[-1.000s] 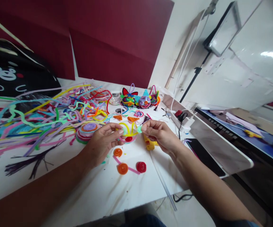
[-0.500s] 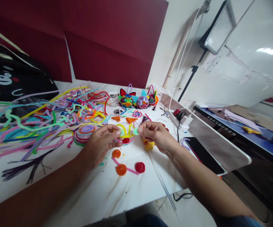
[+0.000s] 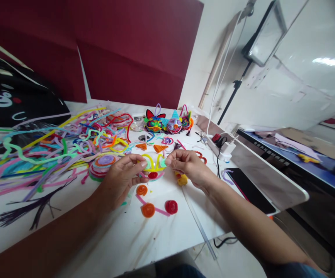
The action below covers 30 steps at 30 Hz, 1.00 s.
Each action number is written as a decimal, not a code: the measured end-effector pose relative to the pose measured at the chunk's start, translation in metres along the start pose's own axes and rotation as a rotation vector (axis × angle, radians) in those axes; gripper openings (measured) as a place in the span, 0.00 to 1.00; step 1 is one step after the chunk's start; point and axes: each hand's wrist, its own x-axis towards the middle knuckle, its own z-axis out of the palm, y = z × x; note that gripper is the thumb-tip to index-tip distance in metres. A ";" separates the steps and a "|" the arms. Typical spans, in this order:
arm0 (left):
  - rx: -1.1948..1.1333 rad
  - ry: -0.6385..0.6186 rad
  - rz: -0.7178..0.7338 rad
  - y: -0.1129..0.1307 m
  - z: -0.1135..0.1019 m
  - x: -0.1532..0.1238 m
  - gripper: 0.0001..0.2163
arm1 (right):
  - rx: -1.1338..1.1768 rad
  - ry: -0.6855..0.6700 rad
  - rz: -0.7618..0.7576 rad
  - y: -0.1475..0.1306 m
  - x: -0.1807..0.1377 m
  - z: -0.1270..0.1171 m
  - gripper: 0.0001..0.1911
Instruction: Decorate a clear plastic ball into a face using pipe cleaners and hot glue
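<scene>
My left hand (image 3: 123,172) grips the left side of a small white craft face with yellow pipe-cleaner outlines (image 3: 153,170). A red coil (image 3: 152,175) sits low on it, above a pink curve. Closed in a pinch at its right side, my right hand (image 3: 186,164) presses a light green coil (image 3: 162,162) inside the yellow outline. Whether that coil is fixed there I cannot tell. A yellow-and-red glue gun (image 3: 181,179) lies under my right hand, a clear glue stick (image 3: 199,220) trailing from it. Orange coils (image 3: 148,210) and a dark red coil (image 3: 171,207) lie nearer me.
Loose pipe cleaners (image 3: 60,150) heap on the left beside a round coiled piece (image 3: 103,166). Finished craft faces (image 3: 155,122) stand at the back. To the right are a power strip (image 3: 221,146), a phone (image 3: 251,191) and orange-handled scissors (image 3: 201,156).
My right hand has brought the green coil slightly left, closer against the face. The left hand keeps its hold. The whole view has shifted a little.
</scene>
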 end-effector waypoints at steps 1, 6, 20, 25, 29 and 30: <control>0.001 -0.001 -0.001 0.000 0.000 0.000 0.13 | -0.008 0.001 -0.003 0.000 0.000 0.000 0.18; -0.005 0.001 0.001 0.000 0.000 -0.002 0.13 | -0.036 0.000 -0.017 0.003 -0.002 0.001 0.18; -0.005 -0.020 -0.005 0.001 -0.001 -0.001 0.15 | -0.063 0.035 -0.005 0.007 0.002 0.002 0.16; 0.001 -0.020 -0.003 0.001 -0.001 -0.001 0.16 | -0.093 0.036 -0.017 0.009 0.002 0.003 0.13; 0.005 -0.027 0.001 0.001 -0.001 -0.001 0.16 | -0.103 0.049 -0.026 0.009 0.003 0.004 0.14; 0.008 -0.027 0.002 0.002 -0.001 -0.001 0.16 | -0.106 0.052 -0.026 0.009 0.003 0.005 0.15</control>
